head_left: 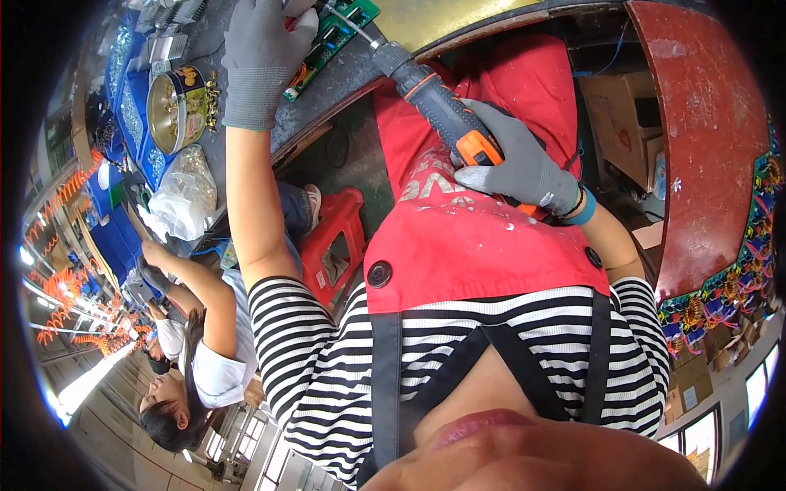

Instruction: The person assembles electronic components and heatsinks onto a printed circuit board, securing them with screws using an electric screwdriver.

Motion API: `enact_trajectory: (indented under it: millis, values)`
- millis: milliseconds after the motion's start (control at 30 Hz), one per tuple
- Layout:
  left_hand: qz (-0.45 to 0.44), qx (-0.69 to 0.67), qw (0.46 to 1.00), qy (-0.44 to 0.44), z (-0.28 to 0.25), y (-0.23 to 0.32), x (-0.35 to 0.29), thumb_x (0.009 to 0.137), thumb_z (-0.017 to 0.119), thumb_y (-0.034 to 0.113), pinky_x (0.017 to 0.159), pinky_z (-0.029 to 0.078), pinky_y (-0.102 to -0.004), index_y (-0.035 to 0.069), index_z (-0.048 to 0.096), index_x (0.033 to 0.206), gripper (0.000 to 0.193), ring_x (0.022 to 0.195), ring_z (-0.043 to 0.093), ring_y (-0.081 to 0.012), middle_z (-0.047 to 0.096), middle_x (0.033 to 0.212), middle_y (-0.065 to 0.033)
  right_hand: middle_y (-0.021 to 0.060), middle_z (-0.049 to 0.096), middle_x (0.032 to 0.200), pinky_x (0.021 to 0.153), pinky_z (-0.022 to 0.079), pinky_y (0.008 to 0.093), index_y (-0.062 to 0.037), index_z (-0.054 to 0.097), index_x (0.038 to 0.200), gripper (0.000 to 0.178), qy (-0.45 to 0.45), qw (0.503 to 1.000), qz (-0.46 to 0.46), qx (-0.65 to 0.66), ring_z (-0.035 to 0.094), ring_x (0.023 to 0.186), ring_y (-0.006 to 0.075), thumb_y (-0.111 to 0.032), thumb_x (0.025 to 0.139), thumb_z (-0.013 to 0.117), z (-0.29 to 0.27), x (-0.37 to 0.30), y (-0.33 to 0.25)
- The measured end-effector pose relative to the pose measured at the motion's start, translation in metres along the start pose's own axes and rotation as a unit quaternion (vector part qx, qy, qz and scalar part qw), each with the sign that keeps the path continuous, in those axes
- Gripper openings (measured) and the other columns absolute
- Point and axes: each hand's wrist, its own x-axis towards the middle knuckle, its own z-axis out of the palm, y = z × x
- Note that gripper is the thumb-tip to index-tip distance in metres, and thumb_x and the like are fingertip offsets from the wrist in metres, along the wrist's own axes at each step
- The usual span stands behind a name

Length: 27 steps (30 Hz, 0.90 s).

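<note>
My right hand (524, 164), in a grey glove, is wrapped around the orange and black handle of a power screwdriver (442, 102). The shaft of the tool slants up and left to a green circuit board (332, 49) at the table's edge. My left hand (266, 49), gloved too, is at the top edge of the view beside the board. Its thumb and fingers close on a greyish piece, mostly cut off by the frame, so I cannot make out its kind. Small brass-coloured screws (212, 102) lie to the left of my left wrist.
An open round tin (166, 113) lies near a clear plastic bag (184, 192) and blue bins (135, 114). Finned metal heat sinks (169, 49) sit behind. A red stool (334, 237) is below the table; a co-worker (209, 344) is at left, a red panel (708, 139) at right.
</note>
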Motion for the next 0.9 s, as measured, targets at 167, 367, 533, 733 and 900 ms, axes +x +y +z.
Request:
enact_trajectory:
  millis: [167, 367, 533, 733, 900]
  values:
    - [0.036, 0.044, 0.998, 0.02, 0.011, -0.007, 0.001, 0.071, 0.066, 0.002, 0.08, 0.048, -0.0438, 0.004, 0.054, 0.121, 0.051, 0.096, 0.058, -0.0373, 0.058, 0.1, -0.0174, 0.0079, 0.064, 0.092, 0.078, 0.052, 0.0294, 0.0012, 0.041, 0.138, 0.08, -0.007, 1.0, -0.008, 0.008, 0.063, 0.081, 0.0132, -0.011, 0.068, 0.079, 0.001, 0.001, 0.0]
    - [0.027, 0.038, 0.999, -0.001, 0.008, -0.007, 0.003, 0.071, 0.066, 0.002, 0.081, 0.048, -0.0441, 0.004, 0.053, 0.121, 0.051, 0.097, 0.058, -0.0385, 0.058, 0.102, -0.0179, 0.0068, 0.063, 0.09, 0.076, 0.051, 0.029, 0.0008, 0.041, 0.138, 0.08, 0.009, 1.0, -0.025, 0.013, 0.062, 0.08, 0.0135, -0.011, 0.068, 0.079, 0.004, 0.005, 0.007]
    - [0.029, 0.023, 0.999, -0.017, 0.003, -0.001, 0.003, 0.072, 0.066, 0.002, 0.08, 0.049, -0.044, 0.005, 0.053, 0.121, 0.051, 0.097, 0.059, -0.0384, 0.06, 0.102, -0.0173, 0.0064, 0.062, 0.089, 0.073, 0.051, 0.0289, 0.0005, 0.042, 0.137, 0.08, 0.011, 0.998, -0.065, 0.015, 0.059, 0.076, 0.0128, -0.018, 0.068, 0.078, 0.006, 0.011, 0.013]
    - [0.002, 0.01, 1.0, -0.028, -0.004, 0.003, 0.005, 0.073, 0.069, 0.004, 0.08, 0.049, -0.0398, 0.003, 0.055, 0.12, 0.049, 0.095, 0.063, -0.0348, 0.062, 0.1, -0.0174, 0.0056, 0.062, 0.087, 0.073, 0.05, 0.0292, 0.0003, 0.044, 0.135, 0.076, 0.013, 0.996, -0.075, 0.056, 0.058, 0.074, 0.013, -0.018, 0.069, 0.077, 0.011, 0.013, 0.02]
    - [-0.019, -0.052, 0.995, -0.087, -0.017, -0.004, 0.01, 0.08, 0.07, 0.008, 0.078, 0.048, -0.0327, -0.002, 0.059, 0.118, 0.041, 0.087, 0.062, -0.0252, 0.063, 0.094, -0.0158, 0.0069, 0.062, 0.087, 0.066, 0.051, 0.0297, -0.0004, 0.046, 0.132, 0.069, -0.03, 0.993, -0.044, 0.11, 0.059, 0.069, 0.013, -0.016, 0.07, 0.074, 0.01, 0.014, 0.017]
